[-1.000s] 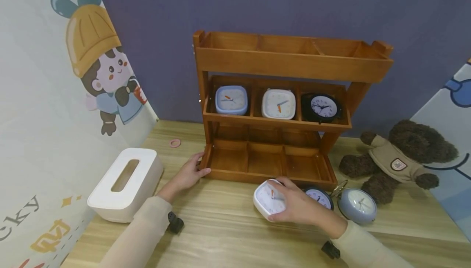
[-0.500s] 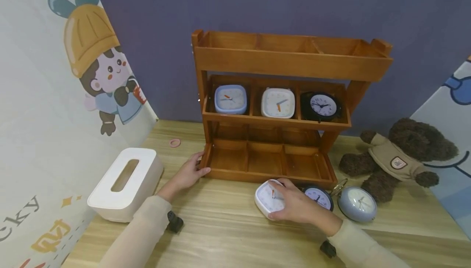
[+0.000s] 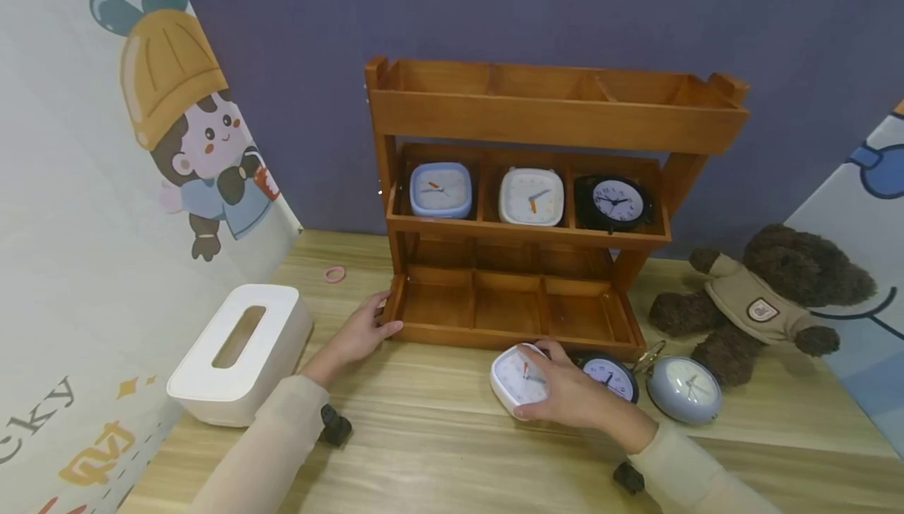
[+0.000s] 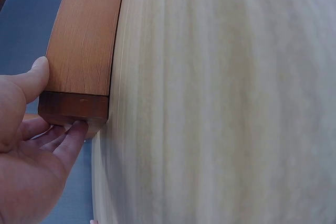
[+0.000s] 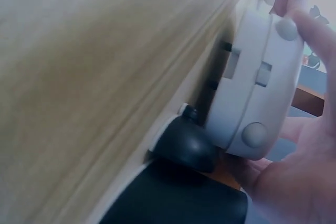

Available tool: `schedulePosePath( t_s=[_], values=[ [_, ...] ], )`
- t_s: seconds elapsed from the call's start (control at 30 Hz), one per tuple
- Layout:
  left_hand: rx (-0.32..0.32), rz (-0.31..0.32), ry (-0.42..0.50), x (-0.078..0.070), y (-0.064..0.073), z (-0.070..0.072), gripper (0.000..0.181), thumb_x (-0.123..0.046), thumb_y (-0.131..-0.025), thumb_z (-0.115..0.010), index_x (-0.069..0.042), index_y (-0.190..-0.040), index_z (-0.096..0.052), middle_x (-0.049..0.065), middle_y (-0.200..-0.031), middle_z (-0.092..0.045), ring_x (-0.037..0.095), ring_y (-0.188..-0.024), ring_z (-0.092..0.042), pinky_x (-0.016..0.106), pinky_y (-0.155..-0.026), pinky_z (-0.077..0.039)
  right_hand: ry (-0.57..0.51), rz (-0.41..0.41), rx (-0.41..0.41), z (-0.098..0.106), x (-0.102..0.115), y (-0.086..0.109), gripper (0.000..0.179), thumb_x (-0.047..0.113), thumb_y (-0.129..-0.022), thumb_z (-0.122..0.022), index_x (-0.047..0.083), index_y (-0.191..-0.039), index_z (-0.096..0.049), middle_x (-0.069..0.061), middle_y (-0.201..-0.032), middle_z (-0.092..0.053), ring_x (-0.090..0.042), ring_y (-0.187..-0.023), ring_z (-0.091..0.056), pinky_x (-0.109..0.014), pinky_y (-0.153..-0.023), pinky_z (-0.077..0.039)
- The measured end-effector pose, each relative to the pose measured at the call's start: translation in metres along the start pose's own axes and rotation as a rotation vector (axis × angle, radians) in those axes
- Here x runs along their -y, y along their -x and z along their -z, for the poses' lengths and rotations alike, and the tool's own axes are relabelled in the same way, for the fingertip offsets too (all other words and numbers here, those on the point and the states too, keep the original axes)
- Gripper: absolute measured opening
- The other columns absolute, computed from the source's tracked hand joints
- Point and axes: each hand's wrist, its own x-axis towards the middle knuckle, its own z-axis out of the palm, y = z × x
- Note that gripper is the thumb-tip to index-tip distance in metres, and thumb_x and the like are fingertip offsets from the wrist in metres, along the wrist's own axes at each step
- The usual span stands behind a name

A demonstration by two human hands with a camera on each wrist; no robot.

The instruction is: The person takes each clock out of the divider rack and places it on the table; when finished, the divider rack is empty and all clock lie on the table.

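Note:
My left hand (image 3: pixel 359 332) grips the lower left front corner of a brown wooden shelf (image 3: pixel 558 125); in the left wrist view, its thumb lies along the board (image 4: pixel 84 35) and its fingertips touch the end. With my right hand (image 3: pixel 575 395) I hold a white square alarm clock (image 3: pixel 510 384) by its edges, just in front of the shelf. Its face tilts up, and the hand covers its right part. On the middle tier sit a light blue clock (image 3: pixel 441 190), a white clock (image 3: pixel 531 197) and a black clock (image 3: pixel 616 201), one per compartment.
Right of my right hand, a dark round clock (image 3: pixel 609 377) and a blue-grey clock (image 3: pixel 683 390) lie on the table (image 3: pixel 424 451). A brown teddy bear (image 3: pixel 749 298) lies far right. At left stand a white tissue box (image 3: pixel 282 357) and a pink ring (image 3: pixel 334 274).
Hardly anything differs. The right hand and the white clock shift very slightly right relative to the shelf; the left hand stays at the corner. The head view drifts a little.

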Motion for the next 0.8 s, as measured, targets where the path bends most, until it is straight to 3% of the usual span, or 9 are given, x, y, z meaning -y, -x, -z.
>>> schedulePosePath(
  t_s=[0.2,0.37,0.57,0.8],
  values=[
    [0.005,-0.011,-0.012,0.0,0.001,0.0,0.065,-0.008,-0.096,-0.062,0.011,-0.146,-0.026,0.035,-0.147,-0.028,0.049,-0.127,-0.041,0.052,-0.1,-0.043,0.015,0.04,0.042,0.014,0.002,0.001,0.099,0.053,-0.07,-0.084,0.006,-0.147,-0.043,-0.022,-0.143,-0.033,-0.039,-0.121,-0.046,-0.05,-0.092,-0.046],
    [0.003,0.004,-0.031,0.0,0.002,0.0,0.065,-0.01,-0.097,-0.062,0.009,-0.147,-0.027,0.033,-0.147,-0.028,0.049,-0.128,-0.04,0.053,-0.101,-0.041,0.004,0.094,0.054,0.053,0.012,0.009,0.091,0.05,-0.078,-0.079,0.007,-0.149,-0.04,-0.018,-0.143,-0.034,-0.04,-0.121,-0.048,-0.051,-0.091,-0.047],
    [-0.004,-0.003,-0.013,0.0,0.002,0.0,0.064,-0.01,-0.097,-0.062,0.009,-0.147,-0.027,0.034,-0.147,-0.029,0.049,-0.128,-0.041,0.053,-0.101,-0.042,0.057,0.133,-0.056,0.102,0.02,0.014,0.082,0.048,-0.083,-0.075,0.009,-0.147,-0.042,-0.017,-0.144,-0.035,-0.042,-0.122,-0.047,-0.056,-0.086,-0.049],
    [-0.006,-0.006,-0.019,0.001,0.002,0.0,0.064,-0.01,-0.097,-0.063,0.009,-0.147,-0.028,0.034,-0.147,-0.028,0.049,-0.127,-0.04,0.054,-0.101,-0.041,0.132,0.161,-0.204,0.14,0.017,0.01,0.075,0.039,-0.086,-0.075,0.007,-0.146,-0.043,-0.017,-0.145,-0.033,-0.045,-0.126,-0.04,-0.065,-0.092,-0.041]
  ],
)
